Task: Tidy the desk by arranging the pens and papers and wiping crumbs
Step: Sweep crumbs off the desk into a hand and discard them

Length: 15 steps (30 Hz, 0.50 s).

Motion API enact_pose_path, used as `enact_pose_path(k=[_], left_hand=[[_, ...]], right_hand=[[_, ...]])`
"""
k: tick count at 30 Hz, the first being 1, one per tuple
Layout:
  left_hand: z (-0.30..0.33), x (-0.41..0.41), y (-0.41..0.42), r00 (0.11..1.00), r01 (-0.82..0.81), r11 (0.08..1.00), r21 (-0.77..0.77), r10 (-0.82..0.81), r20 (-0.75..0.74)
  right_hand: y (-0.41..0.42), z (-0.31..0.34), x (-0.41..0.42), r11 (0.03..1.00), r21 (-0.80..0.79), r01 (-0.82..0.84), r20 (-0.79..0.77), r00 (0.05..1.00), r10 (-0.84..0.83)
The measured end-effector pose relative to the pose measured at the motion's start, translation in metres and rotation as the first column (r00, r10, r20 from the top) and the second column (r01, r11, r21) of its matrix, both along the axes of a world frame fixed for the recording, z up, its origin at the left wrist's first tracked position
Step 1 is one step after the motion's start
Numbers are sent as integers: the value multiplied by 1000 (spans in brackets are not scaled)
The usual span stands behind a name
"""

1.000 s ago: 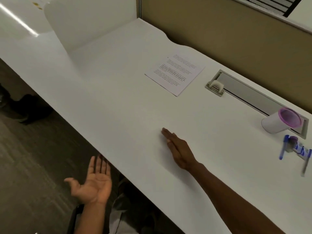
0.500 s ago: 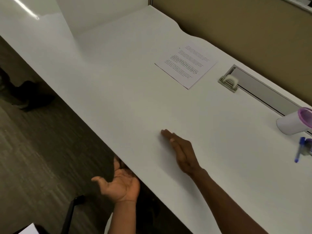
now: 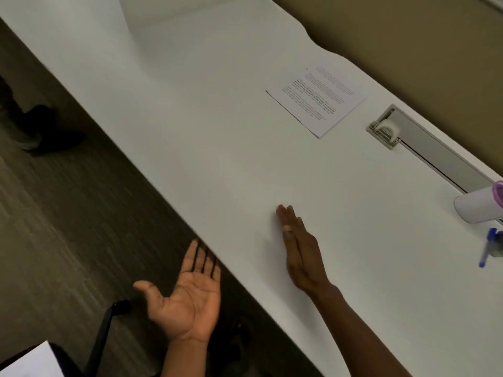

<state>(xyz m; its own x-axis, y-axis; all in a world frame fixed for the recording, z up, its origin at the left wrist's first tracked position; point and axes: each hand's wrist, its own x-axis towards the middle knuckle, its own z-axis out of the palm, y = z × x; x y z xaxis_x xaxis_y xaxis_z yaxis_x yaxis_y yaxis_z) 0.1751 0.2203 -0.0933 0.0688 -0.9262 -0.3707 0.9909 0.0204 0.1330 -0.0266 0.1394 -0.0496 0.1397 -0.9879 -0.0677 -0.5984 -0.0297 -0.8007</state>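
Note:
My right hand (image 3: 300, 248) stands on its edge on the white desk (image 3: 217, 131), fingers straight and together, a little in from the front edge. My left hand (image 3: 187, 295) is held palm up and flat just below the desk's front edge, fingertips under the rim. A printed sheet of paper (image 3: 317, 97) lies farther back on the desk. At the far right a white cup with a purple rim (image 3: 479, 204) lies on its side, and a blue pen (image 3: 488, 250) lies just in front of it.
A grey cable tray with a lid (image 3: 424, 148) is set into the desk along the tan partition wall. A dark carpeted floor and a black chair arm (image 3: 104, 330) lie to the left. Someone's dark shoes (image 3: 46, 129) stand at the far left.
My left hand has risen and opened flatter under the desk edge. My right hand has kept its place on the desk. The view has shifted, sliding the paper and cup to the right.

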Motion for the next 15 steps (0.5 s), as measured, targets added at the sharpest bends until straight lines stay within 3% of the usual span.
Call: enact_pose_path(k=[3, 5, 7, 9, 12, 15], left_hand=[[3, -2, 2, 991, -113, 972, 207, 94, 99], [3, -11, 3, 986, -162, 971, 178, 166, -11], [-2, -21, 1, 979, -191, 969, 154, 200, -42], [-7, -33, -1, 971, -235, 944, 229, 221, 87], [-8, -48, -3, 941, -294, 933, 208, 244, 233], [-7, -55, 2, 932, -342, 933, 109, 322, 169]], right_hand=[[2, 9, -3, 998, 36, 58, 199, 978, -65], [-18, 11, -22, 979, 26, 201, 262, 944, -201], [-41, 9, -39, 953, 31, 302, 252, 920, -299], [-50, 5, -43, 951, 38, 306, 219, 926, -307], [-38, -4, -27, 973, -13, 228, 134, 965, -225], [-14, -5, -1, 987, -3, 161, 122, 980, -159]])
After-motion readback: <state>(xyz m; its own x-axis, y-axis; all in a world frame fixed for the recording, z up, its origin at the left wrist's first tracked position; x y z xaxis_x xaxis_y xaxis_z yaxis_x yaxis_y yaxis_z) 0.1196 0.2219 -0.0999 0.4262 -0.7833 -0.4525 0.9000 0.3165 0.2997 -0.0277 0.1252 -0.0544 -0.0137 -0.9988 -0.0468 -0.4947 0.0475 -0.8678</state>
